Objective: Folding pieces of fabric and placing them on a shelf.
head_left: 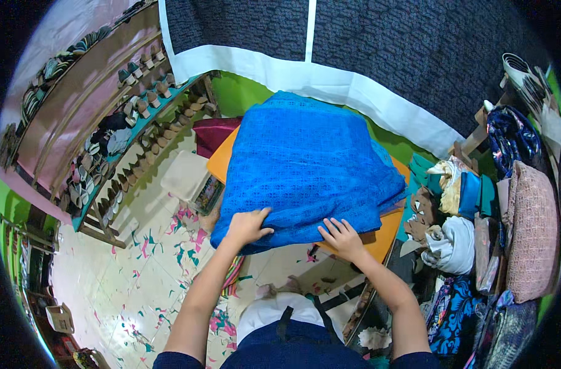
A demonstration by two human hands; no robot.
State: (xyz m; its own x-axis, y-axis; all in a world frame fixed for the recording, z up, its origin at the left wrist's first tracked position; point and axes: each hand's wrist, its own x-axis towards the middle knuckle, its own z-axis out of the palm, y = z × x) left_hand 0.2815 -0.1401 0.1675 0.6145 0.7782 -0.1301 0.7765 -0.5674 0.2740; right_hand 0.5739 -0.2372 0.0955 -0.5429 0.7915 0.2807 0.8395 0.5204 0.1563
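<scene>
A blue patterned fabric [305,160], folded in layers, covers most of an orange tabletop [379,243] in front of me. My left hand [246,227] rests on its near left edge, thumb and forefinger apart; the other fingers are partly hidden. Farther right along the same near edge, my right hand [343,238] lies with fingers spread on the cloth. Small folds run through the fabric between the two hands. At the right, its layered corner hangs loosely over the orange surface.
Shoe racks [117,154] with several rows of shoes stand at the left. Pink and green scraps [146,246] litter the tiled floor. Piled fabrics [452,246] and a pink textured bundle [531,234] crowd the right side. A dark curtain [385,55] hangs behind the table.
</scene>
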